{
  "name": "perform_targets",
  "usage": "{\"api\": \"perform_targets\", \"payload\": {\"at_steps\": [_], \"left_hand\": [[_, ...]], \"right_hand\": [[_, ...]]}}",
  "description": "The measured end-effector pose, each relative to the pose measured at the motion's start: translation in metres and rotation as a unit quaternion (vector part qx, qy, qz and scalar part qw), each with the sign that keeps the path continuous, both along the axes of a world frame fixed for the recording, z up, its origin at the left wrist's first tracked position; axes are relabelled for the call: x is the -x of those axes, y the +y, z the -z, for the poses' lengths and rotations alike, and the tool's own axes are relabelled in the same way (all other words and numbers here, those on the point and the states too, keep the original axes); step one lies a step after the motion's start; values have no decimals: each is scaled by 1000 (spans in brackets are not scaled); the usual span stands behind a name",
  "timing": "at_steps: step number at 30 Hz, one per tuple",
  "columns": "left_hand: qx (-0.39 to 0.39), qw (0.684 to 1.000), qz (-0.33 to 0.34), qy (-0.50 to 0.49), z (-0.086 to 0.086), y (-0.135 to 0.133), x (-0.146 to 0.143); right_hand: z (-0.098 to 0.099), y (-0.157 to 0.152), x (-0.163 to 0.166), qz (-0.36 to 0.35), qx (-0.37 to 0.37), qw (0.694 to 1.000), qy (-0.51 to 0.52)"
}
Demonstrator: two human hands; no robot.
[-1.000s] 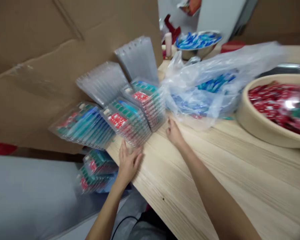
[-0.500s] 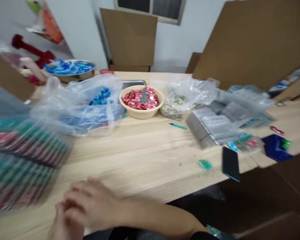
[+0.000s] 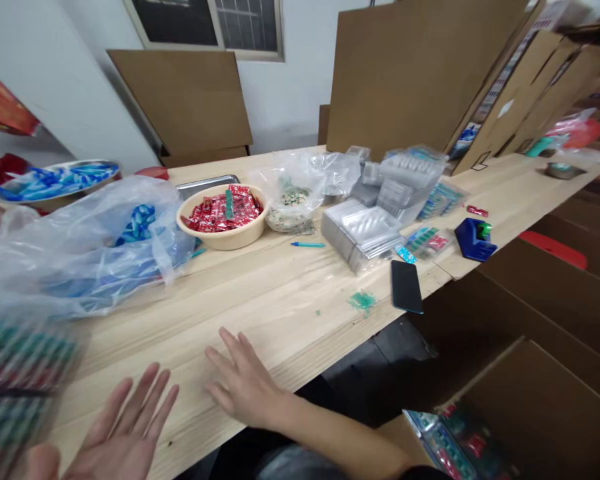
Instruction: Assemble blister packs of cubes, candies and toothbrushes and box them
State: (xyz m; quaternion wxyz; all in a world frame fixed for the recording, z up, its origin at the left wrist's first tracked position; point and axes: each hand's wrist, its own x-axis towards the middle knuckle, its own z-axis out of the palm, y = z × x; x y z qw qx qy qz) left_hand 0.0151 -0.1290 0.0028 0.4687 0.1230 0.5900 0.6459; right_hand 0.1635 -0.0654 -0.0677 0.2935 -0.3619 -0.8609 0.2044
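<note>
Stacked packs (image 3: pixel 15 387), blurred and striped green and red, fill the lower left corner and lie at the left end of the wooden table (image 3: pixel 290 300), just beside the left hand (image 3: pixel 115 443). This table is long and runs from the near left to the far right; its front edge passes just under both hands. A large clear plastic bag (image 3: pixel 80 253) with blue pieces inside lies behind the packs. Further back stands a beige bowl (image 3: pixel 223 235) full of red sachets, and to its right a pile of clear trays (image 3: pixel 363 230). A dark phone (image 3: pixel 407 285) lies close to the front edge, well apart from the hands.

Left hand is raised with the palm up and all fingers spread; it holds nothing. Right hand (image 3: pixel 243 383) lies flat on the table, palm down, fingers spread and pointing to the left, also holding nothing. Its forearm crosses the front edge of the table. Between the hands and the bowl the wood is bare, so the room there is wide.
</note>
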Motion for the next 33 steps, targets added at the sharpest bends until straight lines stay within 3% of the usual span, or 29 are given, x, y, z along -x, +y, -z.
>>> {"api": "perform_targets", "payload": {"at_steps": [6, 9, 14, 18, 21, 24, 28, 33], "left_hand": [[81, 989, -26, -124, -14, 12, -28], [71, 988, -36, -130, -12, 10, -25], [44, 988, -29, -148, 11, 2, 2], [20, 979, 30, -202, 39, 3, 24], [-15, 968, 60, -243, 48, 7, 23], [-54, 958, 77, -271, 41, 15, 6], [-81, 952, 63, -287, 24, 27, -19], [-95, 951, 47, -290, 18, 26, -18]], "right_hand": [[8, -25, 2, -28, -93, 993, 65], [13, -27, 0, -31, -99, 992, 66], [17, -11, -14, -3, -112, 991, 76], [13, 12, -39, 40, -154, 981, 107], [8, 20, -51, 61, -163, 977, 122], [8, 16, -47, 55, -142, 980, 127], [9, 2, -26, -8, -132, 983, 130], [16, -5, -3, -91, -148, 977, 120]]}}
